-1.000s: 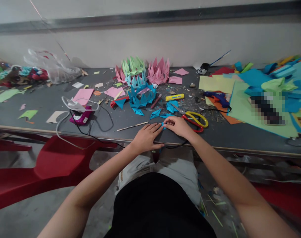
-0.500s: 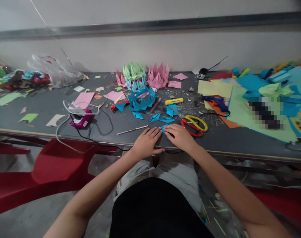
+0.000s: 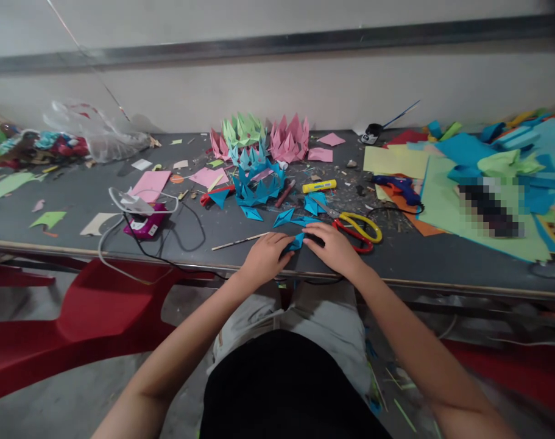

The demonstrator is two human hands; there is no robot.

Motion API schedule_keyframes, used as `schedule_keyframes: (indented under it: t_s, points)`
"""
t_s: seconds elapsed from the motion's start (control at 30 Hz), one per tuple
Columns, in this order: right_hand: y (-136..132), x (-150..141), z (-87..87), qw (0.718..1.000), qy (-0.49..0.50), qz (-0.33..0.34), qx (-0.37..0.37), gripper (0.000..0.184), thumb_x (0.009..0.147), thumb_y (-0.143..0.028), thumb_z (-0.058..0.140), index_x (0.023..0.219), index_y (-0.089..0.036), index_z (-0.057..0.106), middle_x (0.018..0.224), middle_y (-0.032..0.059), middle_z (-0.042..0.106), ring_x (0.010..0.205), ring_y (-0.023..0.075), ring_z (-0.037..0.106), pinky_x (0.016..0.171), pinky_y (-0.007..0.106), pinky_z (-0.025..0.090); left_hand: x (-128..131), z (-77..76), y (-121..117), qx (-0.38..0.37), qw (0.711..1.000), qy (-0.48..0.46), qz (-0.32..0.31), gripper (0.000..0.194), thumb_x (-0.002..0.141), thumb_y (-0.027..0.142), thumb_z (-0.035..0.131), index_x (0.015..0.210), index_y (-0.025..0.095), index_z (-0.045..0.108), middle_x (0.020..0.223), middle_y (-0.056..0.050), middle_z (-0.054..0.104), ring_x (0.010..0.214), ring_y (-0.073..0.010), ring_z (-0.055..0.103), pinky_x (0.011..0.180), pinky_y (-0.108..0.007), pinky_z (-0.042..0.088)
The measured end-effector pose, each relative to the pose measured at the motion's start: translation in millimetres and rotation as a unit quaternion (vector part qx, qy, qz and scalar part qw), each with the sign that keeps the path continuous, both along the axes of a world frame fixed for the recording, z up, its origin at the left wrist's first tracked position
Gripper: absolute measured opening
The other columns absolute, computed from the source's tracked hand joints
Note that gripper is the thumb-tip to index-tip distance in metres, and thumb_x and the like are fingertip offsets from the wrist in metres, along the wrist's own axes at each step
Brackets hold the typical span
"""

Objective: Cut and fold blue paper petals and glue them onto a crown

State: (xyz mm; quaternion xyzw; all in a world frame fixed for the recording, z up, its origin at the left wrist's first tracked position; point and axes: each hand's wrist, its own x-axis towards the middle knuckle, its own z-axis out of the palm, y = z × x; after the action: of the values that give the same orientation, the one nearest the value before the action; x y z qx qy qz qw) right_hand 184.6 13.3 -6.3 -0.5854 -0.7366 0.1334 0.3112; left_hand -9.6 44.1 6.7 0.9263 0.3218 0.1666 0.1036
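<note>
A small blue folded paper piece [image 3: 297, 242] is between my two hands near the table's front edge. My left hand [image 3: 263, 256] pinches its left side with thumb and fingers. Curled fingers of my right hand [image 3: 331, 245] grip its right side. Just beyond lie more blue folded pieces [image 3: 283, 217], and a blue ring of pointed folded paper [image 3: 258, 189] stands behind them. Close to my right hand rest scissors [image 3: 360, 227] with one red and one yellow handle. A thin stick [image 3: 239, 241] lies left of my left hand.
A yellow glue stick [image 3: 319, 186] lies mid-table. Pink [image 3: 290, 141] and green [image 3: 244, 131] folded-paper rings stand behind. To the right are a blue glue gun [image 3: 399, 188] and coloured sheets [image 3: 473, 213]. Left sits a purple power block [image 3: 145, 222] with cables; a red chair [image 3: 108, 299] is below.
My left hand has gone from lying flat with fingers stretched to a pinch on the blue paper. The paper now stands partly raised. My right hand has shifted only slightly.
</note>
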Motion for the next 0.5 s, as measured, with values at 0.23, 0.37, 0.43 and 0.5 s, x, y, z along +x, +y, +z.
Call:
schedule_keyframes:
  t_s: [0.23, 0.37, 0.43, 0.5]
  points:
    - [2.0, -3.8, 3.6, 1.0, 0.016, 0.0, -0.015, 0.025, 0.083, -0.029, 0.053, 0.102, -0.019, 0.064, 0.109, 0.0107, 0.062, 0.103, 0.0244, 0.057, 0.092, 0.042, 0.043, 1.5, 3.7, 1.6, 0.036, 0.999, 0.033, 0.019, 0.024, 0.083, 0.024, 0.051, 0.103, 0.017, 0.061, 0.103, -0.007, 0.064, 0.095, -0.0214, 0.058, 0.081, -0.034, 0.047]
    - [0.5, -6.6, 7.6, 0.999, 0.043, 0.002, -0.012, 0.023, 0.083, -0.029, 0.052, 0.098, -0.017, 0.065, 0.104, 0.0108, 0.064, 0.1, 0.0239, 0.058, 0.09, 0.041, 0.044, 0.9, 4.2, 0.9, 0.062, 0.997, 0.043, 0.025, 0.023, 0.085, 0.021, 0.048, 0.103, 0.017, 0.061, 0.099, -0.007, 0.067, 0.089, -0.0202, 0.061, 0.078, -0.033, 0.048]
    - [-2.6, -13.5, 18.1, 0.998, 0.069, 0.009, 0.002, 0.021, 0.084, -0.028, 0.051, 0.096, -0.018, 0.065, 0.102, 0.0099, 0.065, 0.098, 0.0228, 0.059, 0.089, 0.039, 0.046, 0.3, 4.2, 1.5, 0.069, 0.996, 0.051, 0.023, 0.024, 0.085, 0.019, 0.047, 0.105, 0.015, 0.06, 0.096, -0.008, 0.068, 0.087, -0.0201, 0.062, 0.076, -0.033, 0.049]
    - [-11.4, -25.6, 37.9, 0.993, 0.11, 0.033, 0.026, 0.02, 0.084, -0.027, 0.049, 0.094, -0.021, 0.066, 0.099, 0.008, 0.066, 0.097, 0.0215, 0.059, 0.088, 0.038, 0.046, -0.2, 4.3, 1.9, 0.073, 0.995, 0.064, 0.021, 0.025, 0.085, 0.018, 0.047, 0.106, 0.014, 0.06, 0.091, -0.009, 0.069, 0.085, -0.0209, 0.063, 0.074, -0.033, 0.049]
